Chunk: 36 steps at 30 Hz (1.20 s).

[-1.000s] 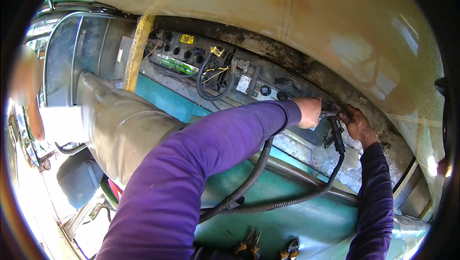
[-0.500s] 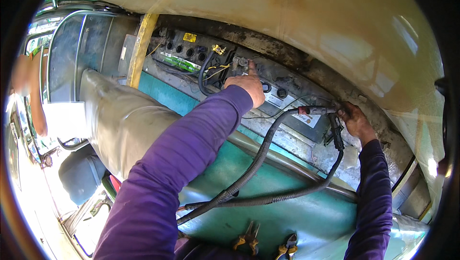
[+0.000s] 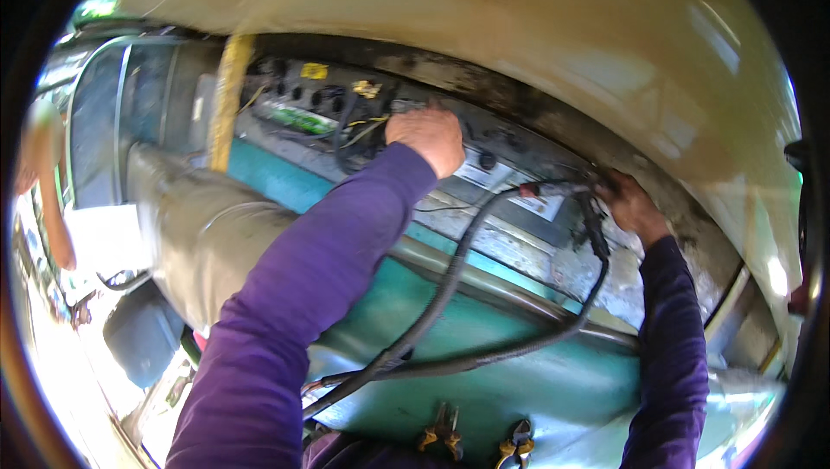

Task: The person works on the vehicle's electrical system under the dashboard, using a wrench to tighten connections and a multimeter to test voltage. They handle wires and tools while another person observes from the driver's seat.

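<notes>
Two dark batteries sit in a recess. My left hand (image 3: 428,136) is closed over the near-left end of the right battery (image 3: 484,158), by its terminal. Its fingertips are blurred and mostly hidden behind the knuckles. At the right end of that battery, my right hand (image 3: 635,207) grips the end of a black corrugated battery cable (image 3: 454,274), thumb and fingers about its connector. The cable loops down toward me. On the left battery (image 3: 298,93), with its yellow label and green strip, a brass-coloured terminal clamp (image 3: 366,89) shows on a black lead.
Pliers (image 3: 441,434) and yellow-handled cutters (image 3: 516,447) lie on the green surface (image 3: 484,382) close to me. A yellow post (image 3: 232,102) stands left of the batteries. A tan panel (image 3: 484,11) hangs above. Another person's arm (image 3: 54,201) shows at far left.
My left hand's index finger, stretched toward the terminal before, is now curled in with the others. My right hand stays at the cable end. The whole view has shifted slightly and blurred.
</notes>
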Each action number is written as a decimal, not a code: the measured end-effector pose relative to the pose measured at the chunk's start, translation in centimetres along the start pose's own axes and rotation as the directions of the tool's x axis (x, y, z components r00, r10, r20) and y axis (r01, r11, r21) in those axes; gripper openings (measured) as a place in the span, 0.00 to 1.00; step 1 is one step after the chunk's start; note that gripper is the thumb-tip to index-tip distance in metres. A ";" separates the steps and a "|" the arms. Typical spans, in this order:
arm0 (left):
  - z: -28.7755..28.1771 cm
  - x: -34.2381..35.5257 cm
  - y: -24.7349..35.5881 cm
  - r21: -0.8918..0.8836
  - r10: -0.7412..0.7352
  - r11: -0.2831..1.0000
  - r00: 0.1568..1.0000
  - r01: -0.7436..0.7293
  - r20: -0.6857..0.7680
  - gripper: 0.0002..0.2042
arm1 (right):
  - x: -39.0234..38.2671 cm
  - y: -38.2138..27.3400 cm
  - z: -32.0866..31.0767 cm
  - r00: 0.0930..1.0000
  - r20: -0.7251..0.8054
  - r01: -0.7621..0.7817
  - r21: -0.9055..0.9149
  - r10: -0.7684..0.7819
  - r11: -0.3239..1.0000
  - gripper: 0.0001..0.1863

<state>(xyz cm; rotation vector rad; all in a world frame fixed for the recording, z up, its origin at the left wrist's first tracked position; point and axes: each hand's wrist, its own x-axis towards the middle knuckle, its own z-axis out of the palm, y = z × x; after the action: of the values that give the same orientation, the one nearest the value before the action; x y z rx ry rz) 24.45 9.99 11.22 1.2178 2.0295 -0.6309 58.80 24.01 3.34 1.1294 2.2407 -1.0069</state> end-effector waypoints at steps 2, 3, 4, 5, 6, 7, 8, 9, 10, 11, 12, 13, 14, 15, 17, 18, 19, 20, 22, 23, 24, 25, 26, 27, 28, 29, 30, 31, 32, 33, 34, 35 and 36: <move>0.3 -0.9 2.8 -0.182 0.142 0.960 0.929 -0.213 -0.341 0.29 | 0.1 0.3 0.1 1.000 -0.006 -0.014 -0.023 0.014 1.000 0.35; 0.4 -0.8 4.2 -0.314 0.340 0.839 0.878 -0.445 -0.336 0.30 | 0.3 0.3 0.2 0.998 0.027 -0.048 -0.017 0.048 0.999 0.36; 0.3 -0.5 5.6 -0.415 0.511 0.638 0.760 -0.649 -0.402 0.31 | 0.2 0.3 0.1 0.999 0.038 -0.026 0.025 0.025 0.999 0.35; 0.5 -0.4 6.7 -0.549 0.621 0.548 0.746 -0.632 -0.239 0.31 | 0.3 0.2 0.0 0.997 0.063 -0.039 0.048 0.036 0.998 0.35; 0.7 -0.4 7.7 -0.571 0.678 0.542 0.722 -0.617 -0.138 0.30 | 0.1 0.1 -0.1 0.996 0.071 -0.049 0.042 0.046 0.998 0.35; 0.9 -0.3 8.6 -0.476 0.729 0.559 0.676 -0.679 -0.108 0.29 | 0.1 -0.2 -0.3 0.996 0.074 -0.057 0.039 0.054 0.998 0.35; 1.1 -0.2 9.5 -0.446 0.692 0.620 0.718 -0.645 -0.076 0.28 | 0.0 -0.5 -0.5 0.997 0.066 -0.041 0.053 0.037 0.998 0.34; 1.0 0.1 10.4 -0.418 0.608 0.726 0.793 -0.546 0.021 0.27 | -0.2 -0.7 -0.7 0.995 0.072 -0.065 0.046 0.062 0.997 0.34; 1.1 0.3 11.2 -0.375 0.503 0.820 0.857 -0.432 0.113 0.26 | -0.3 -1.1 -0.8 0.996 0.072 -0.063 0.056 0.059 0.996 0.33; 1.5 0.2 11.8 -0.322 0.500 0.826 0.865 -0.463 0.038 0.23 | -0.5 -1.4 -1.0 0.997 0.058 -0.047 0.068 0.043 0.997 0.33; 1.7 0.3 12.3 -0.295 0.499 0.840 0.862 -0.455 0.091 0.23 | -0.6 -1.6 -1.1 0.997 0.050 -0.054 0.061 0.051 0.997 0.32; 2.1 0.5 12.8 -0.267 0.492 0.854 0.861 -0.446 0.134 0.22 | -0.7 -1.9 -1.2 0.998 0.030 -0.052 0.057 0.051 0.997 0.31; 2.5 0.7 13.1 -0.240 0.482 0.867 0.858 -0.437 0.178 0.21 | -0.7 -2.1 -1.2 0.997 0.037 -0.065 0.045 0.064 0.997 0.31; 2.8 1.1 13.2 -0.229 0.486 0.865 0.859 -0.446 0.163 0.20 | -0.7 -2.2 -1.4 0.998 0.035 -0.050 0.068 0.047 0.996 0.30; 3.3 2.3 13.2 0.036 0.728 0.667 0.661 -0.744 0.180 0.20 | -0.7 -2.3 -1.6 0.996 0.078 -0.058 0.096 0.050 0.994 0.28; 3.6 2.8 13.2 0.188 0.807 0.514 0.546 -0.837 0.227 0.19 | -0.8 -2.4 -1.6 0.997 0.074 -0.043 0.085 0.037 0.995 0.27; 3.9 3.1 13.2 0.096 0.782 0.588 0.595 -0.803 0.184 0.19 | -0.8 -2.5 -1.7 0.997 0.061 -0.045 0.072 0.040 0.996 0.27; 4.2 3.3 13.2 0.027 0.744 0.654 0.650 -0.756 0.155 0.18 | -0.8 -2.5 -1.7 0.998 0.041 -0.045 0.052 0.042 0.998 0.26; 4.5 3.3 13.3 -0.085 0.652 0.758 0.749 -0.646 0.122 0.17 | -0.9 -2.7 -1.7 0.998 0.036 -0.056 0.061 0.054 0.997 0.26; 4.6 3.1 13.4 -0.124 0.602 0.798 0.790 -0.590 0.114 0.17 | -1.0 -2.8 -1.7 0.998 0.031 -0.061 0.061 0.059 0.996 0.26; 4.7 2.8 13.5 -0.162 0.555 0.828 0.826 -0.537 0.099 0.16 | -1.0 -2.8 -1.7 0.998 0.031 -0.061 0.057 0.060 0.996 0.26; 4.7 2.6 13.4 -0.188 0.527 0.843 0.844 -0.505 0.095 0.17 | -1.1 -2.8 -1.7 0.998 0.031 -0.062 0.052 0.060 0.997 0.26; 4.7 2.5 13.4 -0.213 0.501 0.853 0.861 -0.477 0.080 0.17 | -1.1 -2.8 -1.8 0.998 0.019 -0.055 0.044 0.054 0.998 0.27; 4.6 2.5 13.4 -0.243 0.488 0.855 0.869 -0.458 0.077 0.17 | -1.0 -2.8 -1.8 0.998 0.035 -0.056 0.041 0.055 0.998 0.27; 4.6 2.5 13.4 -0.252 0.496 0.850 0.864 -0.462 0.088 0.18 | -1.1 -2.7 -1.8 0.998 0.038 -0.050 0.039 0.049 0.998 0.28; 4.4 2.7 13.4 -0.265 0.513 0.840 0.852 -0.474 0.104 0.19 | -0.9 -2.6 -1.8 0.999 0.031 -0.046 0.031 0.045 0.998 0.28; 4.3 3.0 13.3 -0.278 0.535 0.826 0.837 -0.491 0.113 0.19 | -0.8 -2.5 -1.8 0.998 0.035 -0.044 0.023 0.043 0.999 0.28; 4.4 3.2 13.3 -0.201 0.591 0.801 0.798 -0.564 0.115 0.19 | -0.7 -2.4 -1.7 0.998 0.034 -0.046 0.006 0.046 0.999 0.29; 4.4 3.5 13.2 -0.124 0.650 0.760 0.751 -0.638 0.115 0.18 | -0.6 -2.4 -1.6 0.997 0.045 -0.059 -0.013 0.060 0.998 0.29; 4.6 3.6 13.3 -0.047 0.705 0.708 0.699 -0.705 0.120 0.17 | -0.6 -2.3 -1.5 0.997 0.048 -0.056 0.000 0.056 0.998 0.29; 4.8 3.7 13.3 -0.072 0.646 0.763 0.756 -0.642 0.106 0.16 | -0.6 -2.2 -1.5 0.996 0.061 -0.058 0.008 0.058 0.998 0.30; 5.0 3.8 13.2 -0.098 0.582 0.812 0.807 -0.575 0.095 0.15 | -0.6 -2.1 -1.4 0.996 0.061 -0.063 0.019 0.061 0.998 0.30; 5.2 3.6 13.2 -0.136 0.550 0.833 0.829 -0.536 0.102 0.14 | -0.6 -2.1 -1.3 0.997 0.059 -0.052 0.005 0.052 0.999 0.29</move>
<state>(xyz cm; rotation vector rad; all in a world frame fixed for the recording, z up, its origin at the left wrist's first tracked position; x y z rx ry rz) 36.59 14.29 4.34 1.5542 1.4714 -0.3119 57.40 23.86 5.44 1.1400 2.1527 -1.0138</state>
